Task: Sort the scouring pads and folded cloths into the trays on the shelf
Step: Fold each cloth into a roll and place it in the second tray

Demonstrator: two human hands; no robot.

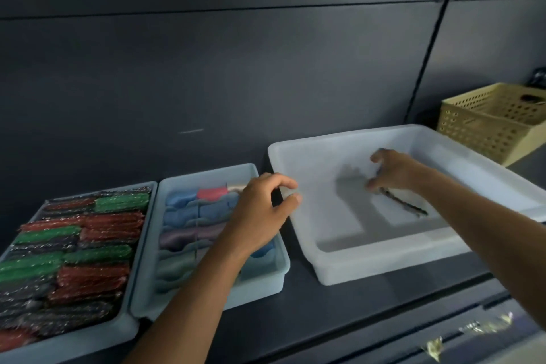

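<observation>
left hand (260,210): forearm comes up from the bottom edge, crossing the right end of the cloth tray (206,172); back of the hand faces up, fingers curled, thumb and forefinger pinching the left rim of the big white bin (369,263)
right hand (396,170): arm enters from the right edge, crosses the bin's right rim, reaches down and left into the bin; palm down, fingers arched like a claw, thumb tip at the near-left end of the dark strip (404,202); blurred, can't tell if it actually has hold of it
dark strip: on the bin floor under the right wrist, partly hidden; thin, lies flat, long axis runs from rear-left to front-right; pad or cloth, can't tell
big white bin: on the shelf (310,319), right of the cloth tray, skewed, its left wall running front-right
cloth tray: folded cloths (189,216) in rows, blue, purple, grey, one red at the rear
pad tray (74,343): far left, touching the cloth tray; scouring pads (88,245) green, red, dark, packed, long axes left-right
beige basket (478,133): behind the bin, far right
</observation>
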